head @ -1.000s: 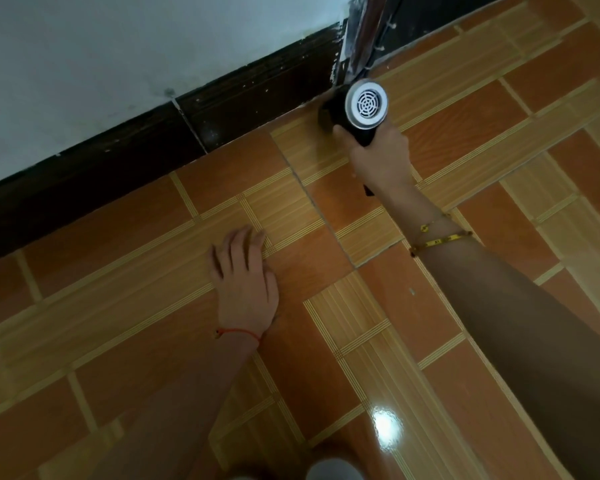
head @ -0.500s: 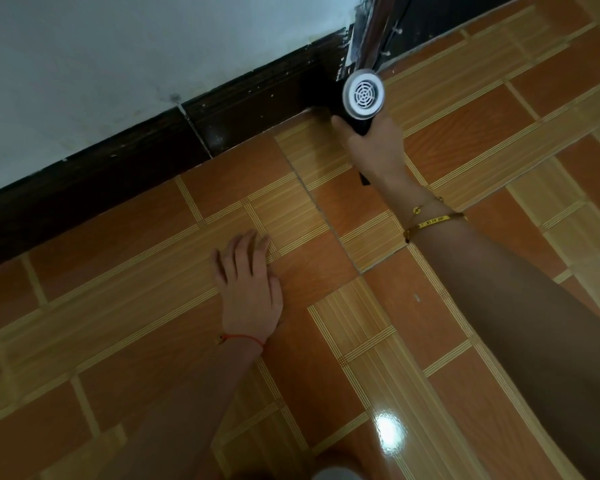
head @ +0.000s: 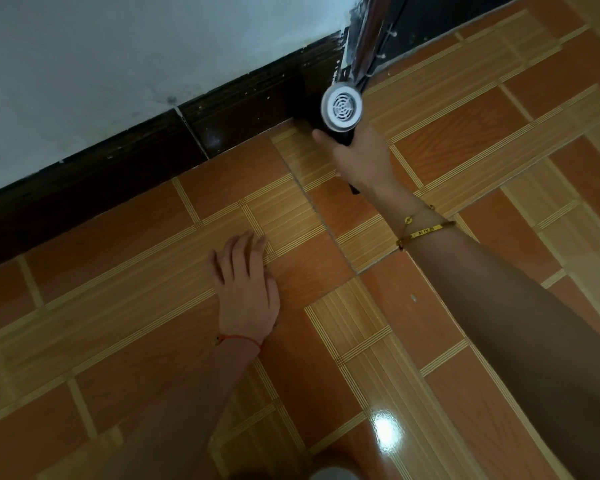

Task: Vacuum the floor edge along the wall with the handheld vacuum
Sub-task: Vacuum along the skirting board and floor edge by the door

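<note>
where floor meets baseboard [head: 243, 98], right hand [head: 362, 157] grips vacuum [head: 342, 107].

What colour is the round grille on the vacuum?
White grille, on the black vacuum; head view.

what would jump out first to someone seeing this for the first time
Probably the handheld vacuum, its round white grille facing the camera at the upper right, held in the right hand against the dark baseboard. Next, the left hand lying flat on the glossy orange tiled floor near the middle.
</note>
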The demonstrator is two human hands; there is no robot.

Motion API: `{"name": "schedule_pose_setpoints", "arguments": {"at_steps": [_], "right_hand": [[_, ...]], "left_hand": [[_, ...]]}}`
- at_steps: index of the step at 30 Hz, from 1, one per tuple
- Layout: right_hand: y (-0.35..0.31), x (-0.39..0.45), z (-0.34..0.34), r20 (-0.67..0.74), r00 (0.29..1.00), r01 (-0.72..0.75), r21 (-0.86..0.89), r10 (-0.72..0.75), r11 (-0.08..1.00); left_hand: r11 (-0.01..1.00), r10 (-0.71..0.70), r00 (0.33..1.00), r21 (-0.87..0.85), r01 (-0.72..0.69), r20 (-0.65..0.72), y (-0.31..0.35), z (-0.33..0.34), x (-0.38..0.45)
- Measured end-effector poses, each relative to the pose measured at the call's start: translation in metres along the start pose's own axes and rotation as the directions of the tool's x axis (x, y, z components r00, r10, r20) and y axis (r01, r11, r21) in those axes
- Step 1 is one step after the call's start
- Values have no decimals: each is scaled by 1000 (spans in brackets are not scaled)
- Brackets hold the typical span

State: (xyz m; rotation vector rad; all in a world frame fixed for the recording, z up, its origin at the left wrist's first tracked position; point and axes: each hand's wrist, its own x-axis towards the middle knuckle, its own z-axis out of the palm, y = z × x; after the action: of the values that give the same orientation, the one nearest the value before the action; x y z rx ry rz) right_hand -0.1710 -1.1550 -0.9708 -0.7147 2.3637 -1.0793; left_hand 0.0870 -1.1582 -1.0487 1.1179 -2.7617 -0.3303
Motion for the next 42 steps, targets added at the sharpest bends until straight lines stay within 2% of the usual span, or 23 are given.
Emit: {"name": "schedule_pose_setpoints", "arguments": {"at_steps": [3,5,12,14,16,20,22,27,31,33,35,39,42], "right_hand": [[5,4,-14,-170,984,-60,-27,55,998],[7,2,-18,-195,978,-80,-14,76,997],[7,-14,-8,3,1000,-18,-19,18,1000],[10,-19,-8,10,1000,-1,-40,1,999],[15,-20,-12,-37,999,-2,-52,0,999],[27,-18,-35,-223,971,-104,-83,83,991],[31,-19,-45,-263,959,-130,-68,108,989],[25,-38,-44,-100,988,-123,-31,119,992],[27,-63,-35,45,997,-62,-59,64,996],[31,-74,-35,68,997,-43,-67,48,997],[38,-82,-41,23,998,-63,-98,65,993],[59,-97,-64,-188,973,-167,-159,136,973],[69,-116,-75,-211,966,-191,-184,151,964]], "left_hand": [[1000,-1,1000,3,1,0,0,0,0],[1000,-5,1000,3,5,4,0,0,0],[1000,1,1000,6,-1,-1,0,1,-1],[1000,0,1000,-9,0,-3,0,1,-1],[1000,2,1000,-11,-3,-14,0,1,-1],[1000,2,1000,0,-2,-20,-1,2,-1],[1000,3,1000,-2,-3,-24,-1,2,-1],[1000,6,999,-21,-7,-42,0,3,-1],[1000,11,998,-26,-13,-55,-1,5,-1],[1000,18,998,-23,-19,-67,-2,5,-2],[999,19,998,-31,-21,-67,-3,5,-2],[999,12,998,-52,-15,-61,-2,4,-3],[999,11,999,-52,-14,-51,-2,4,-4]]}}
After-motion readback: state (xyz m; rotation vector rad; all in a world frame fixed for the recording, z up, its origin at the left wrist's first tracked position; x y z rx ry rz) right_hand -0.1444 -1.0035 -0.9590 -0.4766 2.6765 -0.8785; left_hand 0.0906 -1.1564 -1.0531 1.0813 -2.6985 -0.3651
